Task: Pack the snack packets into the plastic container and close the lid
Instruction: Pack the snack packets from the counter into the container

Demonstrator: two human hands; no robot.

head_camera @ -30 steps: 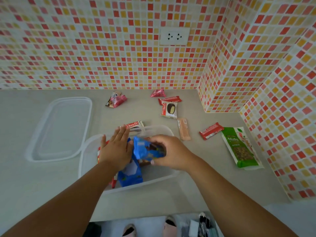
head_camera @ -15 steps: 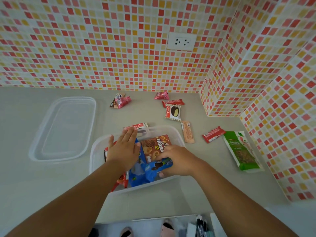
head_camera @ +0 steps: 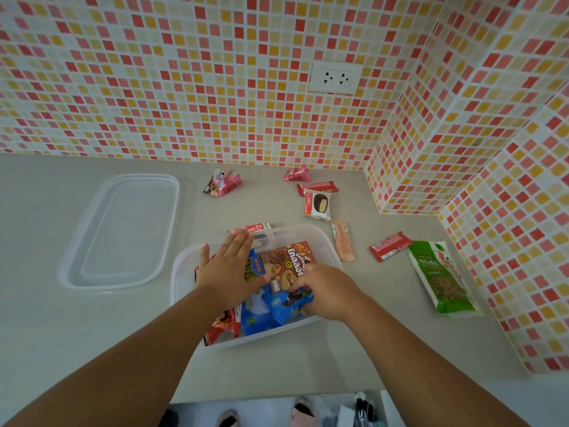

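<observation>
The left hand (head_camera: 229, 269) lies flat, fingers straight, pressing on the packets in the plastic container (head_camera: 320, 238) near the tabletop's (head_camera: 92, 328) front edge. The right hand (head_camera: 326, 291) curls over a blue packet (head_camera: 277, 306) beside a brown packet (head_camera: 286, 260). The lid (head_camera: 123, 229) lies apart to the left; more snacks lie scattered farther back and right, including a green bag (head_camera: 440, 278).
</observation>
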